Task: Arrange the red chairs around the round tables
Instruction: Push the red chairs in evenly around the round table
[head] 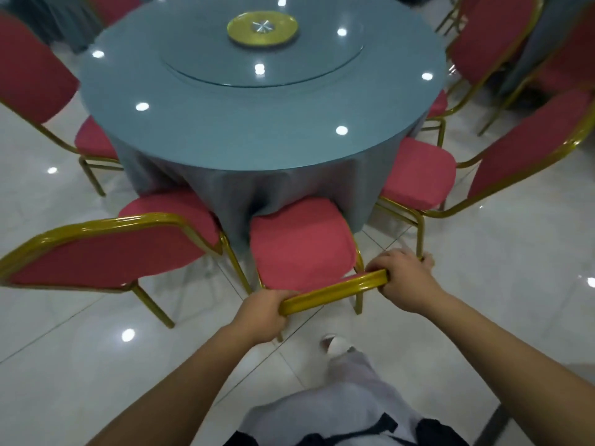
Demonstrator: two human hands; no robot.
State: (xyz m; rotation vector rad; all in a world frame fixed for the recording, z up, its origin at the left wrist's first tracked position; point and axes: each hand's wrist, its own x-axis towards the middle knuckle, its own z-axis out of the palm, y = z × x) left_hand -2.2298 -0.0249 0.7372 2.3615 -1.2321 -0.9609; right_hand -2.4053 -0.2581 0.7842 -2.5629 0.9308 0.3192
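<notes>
Red chair (302,249) at lower centre of frame, seat front tucked under round table (257,123) cloth, gold backrest rail nearest camera. Left hand (260,313) clenched around rail's left end, right hand (405,278) wrapped over right end, knuckles up. Both forearms extended forward from bottom of frame, converging on rail. More red chairs flank it left and right. White shoe (335,344) on glossy tile floor (64,365) below rail.
</notes>
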